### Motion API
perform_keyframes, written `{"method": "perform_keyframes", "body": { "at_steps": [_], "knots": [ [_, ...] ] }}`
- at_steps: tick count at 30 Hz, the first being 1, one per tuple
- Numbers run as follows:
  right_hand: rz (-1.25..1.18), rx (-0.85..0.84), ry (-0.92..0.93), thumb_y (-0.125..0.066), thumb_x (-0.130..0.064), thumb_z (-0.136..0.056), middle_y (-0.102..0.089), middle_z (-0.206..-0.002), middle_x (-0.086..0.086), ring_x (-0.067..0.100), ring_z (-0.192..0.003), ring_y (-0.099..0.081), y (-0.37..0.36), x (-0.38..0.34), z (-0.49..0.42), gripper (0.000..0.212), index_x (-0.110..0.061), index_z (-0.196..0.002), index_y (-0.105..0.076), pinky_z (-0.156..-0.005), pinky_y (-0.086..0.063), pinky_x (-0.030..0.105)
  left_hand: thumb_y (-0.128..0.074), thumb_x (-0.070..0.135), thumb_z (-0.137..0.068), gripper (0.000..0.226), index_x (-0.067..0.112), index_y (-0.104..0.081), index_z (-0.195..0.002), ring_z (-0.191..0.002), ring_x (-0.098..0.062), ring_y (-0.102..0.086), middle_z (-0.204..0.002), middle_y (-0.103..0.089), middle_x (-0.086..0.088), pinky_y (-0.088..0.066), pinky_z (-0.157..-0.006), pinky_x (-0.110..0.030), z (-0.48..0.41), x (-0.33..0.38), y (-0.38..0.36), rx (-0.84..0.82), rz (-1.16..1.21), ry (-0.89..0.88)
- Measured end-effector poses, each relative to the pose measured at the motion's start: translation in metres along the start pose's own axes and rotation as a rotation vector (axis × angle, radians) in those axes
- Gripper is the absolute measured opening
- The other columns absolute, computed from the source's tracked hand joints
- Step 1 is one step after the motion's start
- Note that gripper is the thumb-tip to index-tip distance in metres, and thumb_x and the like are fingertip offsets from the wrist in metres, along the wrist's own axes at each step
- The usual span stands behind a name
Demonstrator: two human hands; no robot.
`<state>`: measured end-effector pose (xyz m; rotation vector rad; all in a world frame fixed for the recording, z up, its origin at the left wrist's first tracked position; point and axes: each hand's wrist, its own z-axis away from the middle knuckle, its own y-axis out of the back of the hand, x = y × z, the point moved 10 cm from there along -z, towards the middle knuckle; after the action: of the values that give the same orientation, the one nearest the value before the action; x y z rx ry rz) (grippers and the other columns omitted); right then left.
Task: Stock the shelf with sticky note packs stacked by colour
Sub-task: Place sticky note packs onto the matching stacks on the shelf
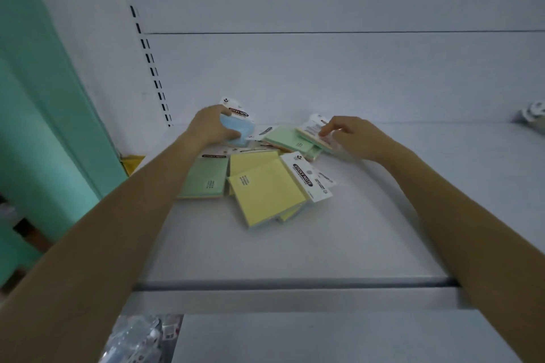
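Sticky note packs (265, 191) lying in mixed heap on shelf (295, 247), not yet sorted.
Sorting step, judged early: left hand (213, 127) grip clamped on blue pack (236, 130) at 11 o'clock of heap; right hand (352, 137) grip pinching peach-edged pack (314, 135) atop green pack (284, 138) at 1 o'clock. Next, probably: lift clear, start single-colour stacks.

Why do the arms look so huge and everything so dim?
Head view: the wide-angle lens stretches the near forearms and tilts the slotted upright; lighting is dim, cool, without glare; the yellow pack reads sharp, while the left hand gripping the blue pack and the frame's corners are soft.
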<state>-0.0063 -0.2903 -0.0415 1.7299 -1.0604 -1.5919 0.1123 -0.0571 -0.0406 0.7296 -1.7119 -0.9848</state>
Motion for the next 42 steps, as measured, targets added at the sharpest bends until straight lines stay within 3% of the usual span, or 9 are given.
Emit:
{"method": "perform_keyframes", "body": {
  "at_steps": [2,8,15,18,21,26,30,37,42],
  "knots": [
    [-0.056,0.050,-0.024,-0.047,-0.024,-0.088,-0.062,-0.097,0.001,0.017,-0.083,-0.054,0.003,0.001,0.000,0.019,-0.014,-0.096,-0.061,-0.065,-0.038,0.026,-0.071,0.014,-0.076,0.058,0.008,-0.049,-0.129,-0.126,-0.029,-0.042,-0.136,-0.048,-0.014,-0.036,-0.100,-0.032,-0.002,0.003,0.005,0.039,0.086,0.005],
    [0.094,0.008,-0.030,-0.051,-0.059,-0.081,-0.041,-0.105,0.000,0.013,-0.094,-0.045,-0.012,0.001,-0.001,0.055,-0.031,-0.128,-0.049,-0.085,-0.036,0.030,-0.057,-0.003,-0.081,0.047,0.008,-0.052,-0.126,-0.125,-0.031,-0.044,-0.138,-0.045,-0.016,-0.039,-0.101,-0.034,-0.005,-0.003,0.005,0.058,0.285,0.089],
    [0.206,0.100,0.007,-0.053,-0.035,-0.088,-0.064,-0.113,0.002,0.019,-0.096,-0.054,0.008,-0.002,0.006,0.036,-0.026,-0.123,-0.055,-0.081,-0.039,0.027,-0.047,-0.005,-0.085,0.044,0.005,-0.052,-0.127,-0.125,-0.027,-0.045,-0.136,-0.048,-0.013,-0.039,-0.101,-0.029,0.008,0.003,0.027,0.222,0.442,0.056],
    [0.198,0.323,0.037,-0.046,-0.017,-0.089,-0.064,-0.115,0.009,0.031,-0.104,-0.059,0.037,-0.007,0.019,0.042,-0.025,-0.130,-0.047,-0.090,-0.046,0.038,-0.048,-0.001,-0.085,0.043,0.007,-0.053,-0.127,-0.123,-0.026,-0.048,-0.135,-0.049,-0.013,-0.040,-0.103,-0.032,0.016,0.008,0.042,0.327,0.472,0.036],
    [-0.136,0.582,0.026,-0.038,-0.004,-0.087,-0.063,-0.100,0.013,0.028,-0.087,-0.057,0.071,0.009,0.031,0.041,-0.018,-0.122,-0.053,-0.079,-0.047,0.035,-0.050,0.004,-0.086,0.041,0.012,-0.053,-0.126,-0.118,-0.026,-0.052,-0.134,-0.048,-0.011,-0.044,-0.103,-0.037,0.021,0.016,0.051,0.386,0.555,0.018],
    [-0.847,0.540,-0.195,-0.038,-0.001,-0.089,-0.056,-0.082,-0.007,0.020,-0.080,-0.054,0.079,0.052,0.041,0.034,-0.022,-0.079,-0.063,-0.060,-0.051,0.027,-0.055,0.005,-0.084,0.042,0.013,-0.055,-0.125,-0.119,-0.021,-0.051,-0.134,-0.051,-0.008,-0.044,-0.100,-0.028,0.024,0.060,0.047,0.320,0.684,-0.028],
    [-0.866,0.478,-0.262,-0.042,-0.008,-0.091,-0.054,-0.082,-0.005,0.014,-0.074,-0.055,0.102,0.077,0.066,0.023,-0.016,-0.098,-0.062,-0.064,-0.053,0.027,-0.056,0.003,-0.083,0.042,0.012,-0.057,-0.123,-0.119,-0.021,-0.052,-0.132,-0.054,-0.008,-0.044,-0.100,-0.029,0.032,0.116,0.032,0.257,0.694,-0.082],
    [-0.708,0.449,-0.351,-0.037,0.006,-0.087,-0.042,-0.114,0.007,0.023,-0.099,-0.049,0.168,0.182,0.151,0.044,-0.008,-0.128,-0.050,-0.087,-0.050,0.037,-0.058,0.000,-0.080,0.042,0.007,-0.058,-0.122,-0.120,-0.024,-0.053,-0.130,-0.056,-0.012,-0.042,-0.102,-0.029,0.055,0.251,-0.036,0.129,0.735,-0.170],
    [-0.733,0.491,-0.434,-0.036,0.007,-0.088,-0.044,-0.115,0.008,0.022,-0.100,-0.050,0.225,0.274,0.222,0.045,-0.006,-0.131,-0.046,-0.075,-0.057,0.027,-0.058,0.001,-0.080,0.043,0.009,-0.057,-0.123,-0.118,-0.027,-0.055,-0.130,-0.055,-0.011,-0.047,-0.101,-0.038,0.082,0.364,-0.105,0.029,0.836,-0.161]
  ]
}}
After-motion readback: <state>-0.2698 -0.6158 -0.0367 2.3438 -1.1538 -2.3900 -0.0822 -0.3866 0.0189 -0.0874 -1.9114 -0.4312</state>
